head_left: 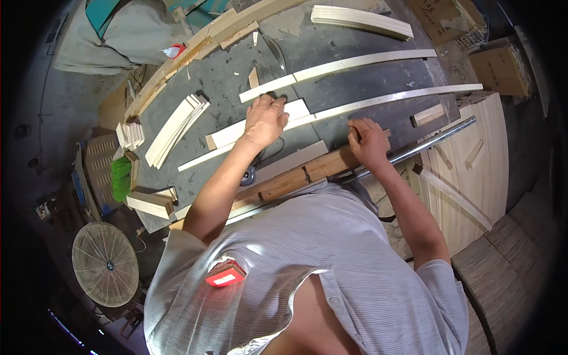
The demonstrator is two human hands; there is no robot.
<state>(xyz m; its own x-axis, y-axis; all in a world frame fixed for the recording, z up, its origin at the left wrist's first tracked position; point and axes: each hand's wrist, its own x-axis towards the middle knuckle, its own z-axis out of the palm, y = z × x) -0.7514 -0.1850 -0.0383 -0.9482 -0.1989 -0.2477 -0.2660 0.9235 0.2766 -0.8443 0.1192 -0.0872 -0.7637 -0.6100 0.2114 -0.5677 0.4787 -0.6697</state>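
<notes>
Across a pale wooden board [234,134] on the dark worktable lies my left hand [266,121]. Its fingers bend over the board's far edge, and the fingertips are partly hidden. The board rests along a narrow pale curved strip [390,99]. Farther off, a second curved strip [361,60] runs roughly parallel to it. My right hand [370,142] hovers near the front edge of the table, thumb and forefinger apart, with nothing visible between them. Just below it runs a brown wooden rail [322,168] with dark marks.
Stacked curved wood strips lie at left [177,130] and far right [364,21]. A metal pipe [435,141] juts out along the front right edge. Short blocks [151,204] sit at the near left corner. A round fan [106,264] stands at left; cardboard boxes [500,70] are at right.
</notes>
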